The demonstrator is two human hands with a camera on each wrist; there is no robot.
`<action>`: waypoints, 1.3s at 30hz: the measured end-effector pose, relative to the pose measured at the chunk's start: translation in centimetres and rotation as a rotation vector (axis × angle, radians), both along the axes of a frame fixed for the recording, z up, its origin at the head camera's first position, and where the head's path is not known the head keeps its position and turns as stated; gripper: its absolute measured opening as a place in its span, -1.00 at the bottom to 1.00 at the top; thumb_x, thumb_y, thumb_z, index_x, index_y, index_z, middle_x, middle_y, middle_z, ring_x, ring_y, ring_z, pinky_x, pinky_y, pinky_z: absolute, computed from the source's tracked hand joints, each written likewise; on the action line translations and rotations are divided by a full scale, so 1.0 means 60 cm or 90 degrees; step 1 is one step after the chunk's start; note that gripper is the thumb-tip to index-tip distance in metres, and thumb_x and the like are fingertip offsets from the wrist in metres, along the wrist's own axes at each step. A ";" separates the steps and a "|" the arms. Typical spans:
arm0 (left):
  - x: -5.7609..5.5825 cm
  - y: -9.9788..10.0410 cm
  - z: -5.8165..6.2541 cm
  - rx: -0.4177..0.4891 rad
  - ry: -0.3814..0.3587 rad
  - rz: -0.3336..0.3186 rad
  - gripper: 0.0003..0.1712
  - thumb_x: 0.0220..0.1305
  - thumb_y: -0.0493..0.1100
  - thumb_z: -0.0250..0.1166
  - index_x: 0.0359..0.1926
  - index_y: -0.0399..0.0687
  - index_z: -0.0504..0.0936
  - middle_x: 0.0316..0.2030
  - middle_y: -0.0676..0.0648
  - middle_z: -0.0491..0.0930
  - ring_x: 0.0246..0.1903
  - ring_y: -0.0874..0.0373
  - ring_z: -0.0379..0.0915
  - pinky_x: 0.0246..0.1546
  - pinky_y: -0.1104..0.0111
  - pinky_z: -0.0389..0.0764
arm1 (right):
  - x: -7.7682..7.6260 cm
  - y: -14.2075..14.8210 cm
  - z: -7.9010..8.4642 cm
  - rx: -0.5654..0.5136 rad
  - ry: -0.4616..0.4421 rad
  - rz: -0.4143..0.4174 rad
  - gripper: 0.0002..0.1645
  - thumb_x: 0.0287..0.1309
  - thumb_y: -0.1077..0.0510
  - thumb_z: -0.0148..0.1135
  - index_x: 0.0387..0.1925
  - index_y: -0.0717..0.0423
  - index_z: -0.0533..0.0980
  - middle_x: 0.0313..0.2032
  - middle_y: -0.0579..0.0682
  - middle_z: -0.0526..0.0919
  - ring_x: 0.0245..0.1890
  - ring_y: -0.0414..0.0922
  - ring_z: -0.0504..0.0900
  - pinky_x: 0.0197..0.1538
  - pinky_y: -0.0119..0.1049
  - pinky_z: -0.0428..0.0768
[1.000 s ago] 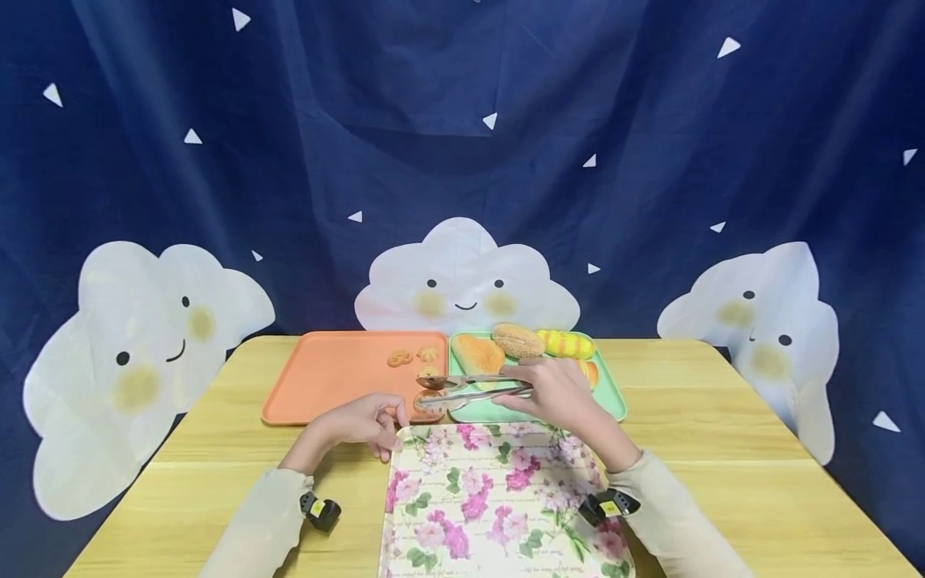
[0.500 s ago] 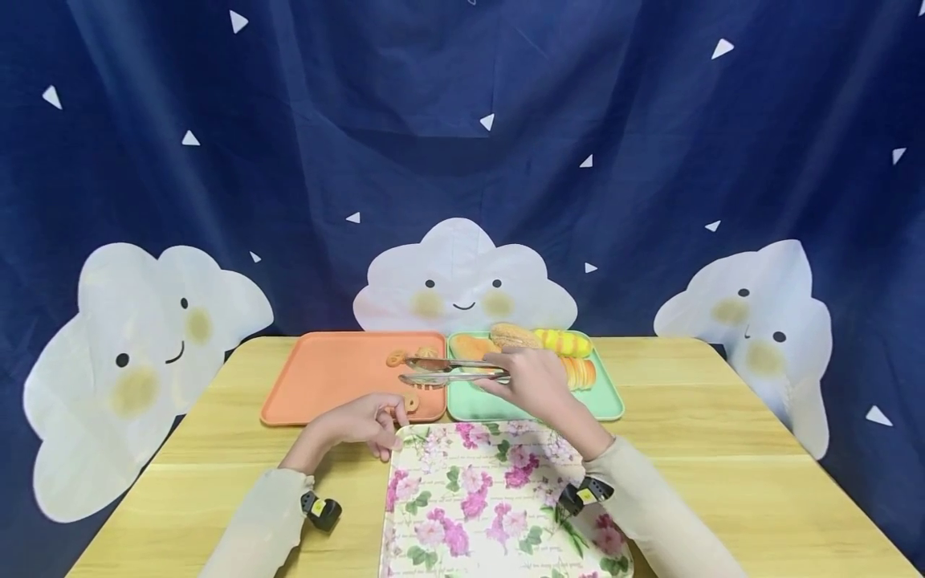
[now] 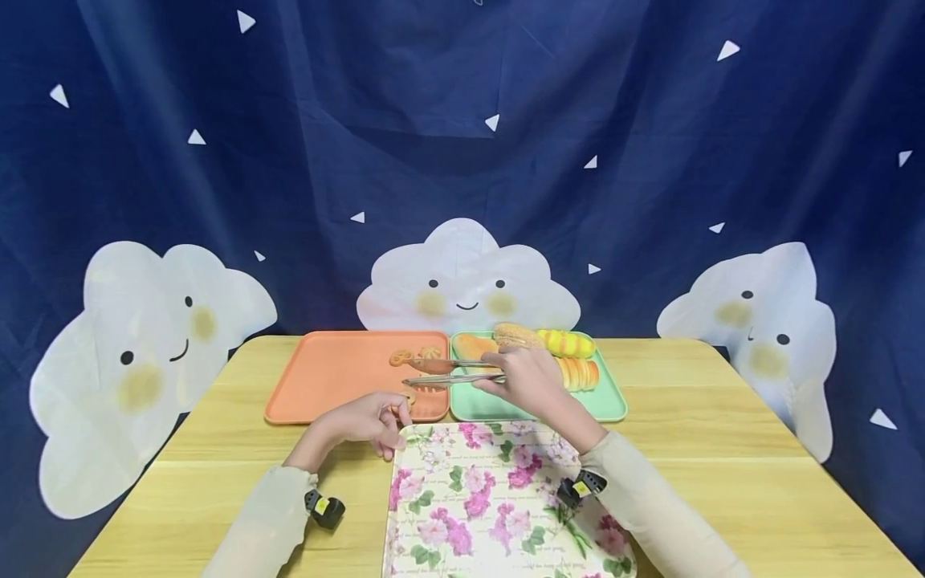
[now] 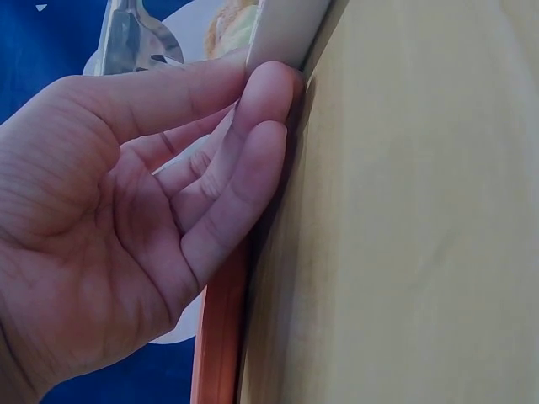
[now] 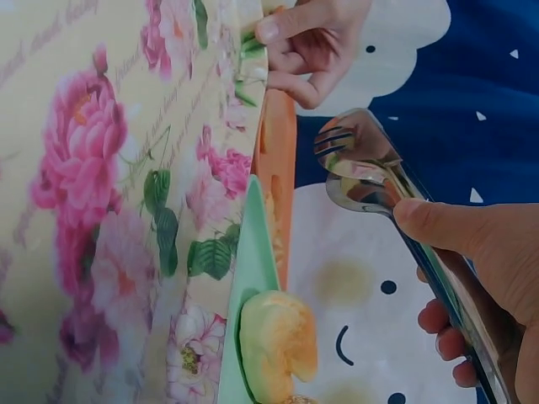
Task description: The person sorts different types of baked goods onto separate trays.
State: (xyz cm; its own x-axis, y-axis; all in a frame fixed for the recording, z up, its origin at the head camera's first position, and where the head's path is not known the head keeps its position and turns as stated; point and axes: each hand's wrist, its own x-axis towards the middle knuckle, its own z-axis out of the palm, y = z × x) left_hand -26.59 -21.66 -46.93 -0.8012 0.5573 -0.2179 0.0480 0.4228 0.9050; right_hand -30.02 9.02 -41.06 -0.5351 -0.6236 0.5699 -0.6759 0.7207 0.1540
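Observation:
My right hand grips a pair of metal serving tongs, their tips pointing left over the right part of the orange tray. In the right wrist view the tongs' fork-shaped and spoon-shaped ends stand slightly apart, with nothing seen between them. Beneath and beside the tips lie small cookies: a pretzel-shaped one, a shell-like one and a ring-shaped one, partly hidden. My left hand pinches the near-left corner of the floral tray between thumb and fingers, also visible in the left wrist view.
A green tray adjoins the orange one on its right. On it sit a sesame bread, a yellow striped bread, a sliced loaf and a bread partly behind the right hand. The wooden table runs back to a blue curtain.
My right hand has carried the tongs left and slightly away from me, off the nearest cookie toward those farther back. In the last half second they moved little. The left hand stays at the tray corner.

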 end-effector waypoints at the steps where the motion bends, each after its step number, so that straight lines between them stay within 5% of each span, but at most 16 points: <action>1: 0.000 0.000 0.000 -0.002 0.000 0.001 -0.71 0.17 -0.37 0.40 -0.15 -0.38 0.49 -0.56 -0.14 0.69 -0.53 0.07 0.69 -0.40 0.22 0.76 | -0.001 -0.001 0.000 0.004 0.003 0.000 -0.64 0.01 -0.25 0.53 -0.31 -0.13 0.73 -0.70 -0.18 0.41 -0.70 -0.29 0.17 -0.63 -0.46 -0.09; 11: 0.004 0.002 0.004 -0.008 0.013 0.009 -0.72 0.14 -0.40 0.42 -0.18 -0.41 0.52 -0.59 -0.12 0.67 -0.55 0.08 0.69 -0.43 0.26 0.75 | -0.006 -0.022 -0.013 0.059 -0.026 -0.031 -0.54 -0.02 -0.34 0.51 -0.23 -0.13 0.74 -0.60 -0.15 0.59 -0.73 -0.27 0.27 -0.66 -0.47 -0.11; 20: 0.004 0.004 0.009 -0.002 0.027 0.001 -0.74 0.13 -0.43 0.42 -0.20 -0.45 0.53 -0.56 -0.26 0.71 -0.57 0.07 0.70 -0.50 0.30 0.73 | -0.008 -0.044 -0.012 0.072 -0.074 -0.032 -0.58 0.00 -0.31 0.50 -0.38 -0.08 0.69 -0.72 -0.17 0.33 -0.74 -0.28 0.03 -0.66 -0.46 -0.14; 26: 0.004 0.004 0.010 0.007 0.031 -0.006 -0.73 0.14 -0.42 0.42 -0.19 -0.44 0.52 -0.54 -0.33 0.71 -0.55 -0.06 0.72 -0.51 0.27 0.73 | -0.010 -0.057 -0.010 0.078 -0.114 -0.040 -0.54 0.05 -0.31 0.47 -0.56 -0.10 0.55 -0.74 -0.20 0.22 -0.74 -0.28 0.04 -0.66 -0.43 -0.12; 35: 0.006 0.006 0.009 -0.003 0.029 -0.001 -0.75 0.15 -0.42 0.42 -0.19 -0.42 0.53 -0.55 -0.26 0.71 -0.58 0.10 0.69 -0.50 0.28 0.74 | -0.018 -0.064 -0.011 0.072 -0.130 -0.051 -0.41 0.05 -0.29 0.48 -0.69 -0.12 0.33 -0.74 -0.22 0.18 -0.73 -0.26 0.09 -0.67 -0.41 -0.07; 39: 0.005 0.006 0.008 -0.007 0.028 0.004 -0.75 0.15 -0.43 0.42 -0.20 -0.40 0.53 -0.56 -0.23 0.71 -0.59 0.12 0.68 -0.51 0.31 0.72 | -0.024 -0.066 -0.013 0.070 -0.126 -0.052 -0.43 0.04 -0.29 0.49 -0.70 -0.10 0.38 -0.76 -0.22 0.19 -0.73 -0.28 0.09 -0.68 -0.42 -0.06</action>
State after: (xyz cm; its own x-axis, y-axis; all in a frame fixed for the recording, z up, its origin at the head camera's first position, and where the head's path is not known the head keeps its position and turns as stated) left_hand -26.29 -21.32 -46.46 -0.8136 0.5501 -0.1882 0.0857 0.4337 0.8970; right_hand -31.43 5.09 -41.86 -0.6805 -0.6264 0.3802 -0.6408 0.7604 0.1056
